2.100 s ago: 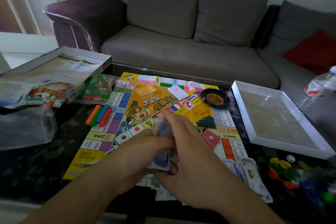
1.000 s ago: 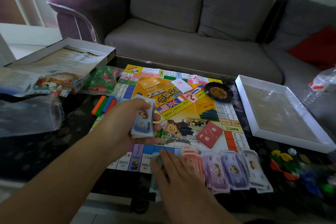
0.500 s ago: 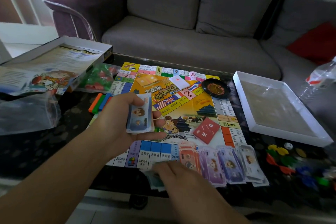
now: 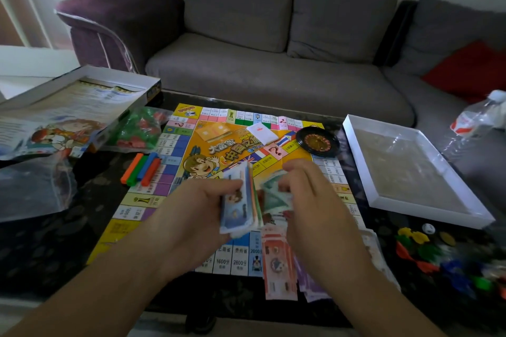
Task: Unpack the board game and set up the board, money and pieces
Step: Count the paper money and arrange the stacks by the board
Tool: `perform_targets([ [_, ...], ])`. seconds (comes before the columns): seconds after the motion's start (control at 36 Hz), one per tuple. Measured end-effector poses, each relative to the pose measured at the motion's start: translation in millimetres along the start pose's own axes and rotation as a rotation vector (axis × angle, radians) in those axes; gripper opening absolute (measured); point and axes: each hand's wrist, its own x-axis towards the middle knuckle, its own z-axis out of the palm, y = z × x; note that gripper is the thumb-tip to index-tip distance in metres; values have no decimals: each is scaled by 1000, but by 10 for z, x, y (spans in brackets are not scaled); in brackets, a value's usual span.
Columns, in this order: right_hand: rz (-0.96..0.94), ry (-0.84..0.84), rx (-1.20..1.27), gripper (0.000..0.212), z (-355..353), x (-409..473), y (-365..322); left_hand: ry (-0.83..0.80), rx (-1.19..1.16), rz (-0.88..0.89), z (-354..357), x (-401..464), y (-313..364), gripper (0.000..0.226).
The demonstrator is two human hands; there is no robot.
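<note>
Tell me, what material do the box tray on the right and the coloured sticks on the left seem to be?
Box tray: likely cardboard, matte white; thin, straight folded walls.
Coloured sticks: probably plastic; bright uniform colours, smooth faces, though painted wood is possible.

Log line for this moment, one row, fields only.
phase: sorting money | left hand: grips banknote stack | right hand: pinches green notes | sorted piles: board's near edge

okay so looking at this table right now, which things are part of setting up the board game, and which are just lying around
Part of the job:
game board
wad of play money in the left hand
green notes in the right hand
sorted money piles
roulette wheel
colored pieces
colored sticks

Just lying about:
water bottle
sofa
red cushion
</note>
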Motion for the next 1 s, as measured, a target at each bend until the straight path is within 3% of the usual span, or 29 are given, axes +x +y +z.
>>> perform_targets([
  [0.11,-59,-27,-29,39,63,-30,-86,-76,-33,-15,20,38,-56,39],
  [0.22,-77,-5,63,46,114,-99,-127,-16,-31,0,1,104,-89,41],
  [0.39,76,-195,595,98,5,-173,-254,84,21,70,29,143,-101,38],
  [0.47,222,-235,766,108,-74,-200,-266,193,117,131,11,164,-95,33],
  [0.53,334,-223,856,97,-118,-186,-281,270,198,192,19,180,-109,27],
  [0.67,490,-146,829,23,-48,-112,-331,326,366,319,100,141,-177,20],
  [0.72,548,-137,854,8,-29,-89,-337,310,422,358,122,110,-223,22],
  [0.89,640,-145,1124,12,-114,-51,-283,306,446,405,201,76,-225,18],
  [1.0,655,-158,1243,14,-167,-38,-257,296,324,374,205,85,-193,48],
])
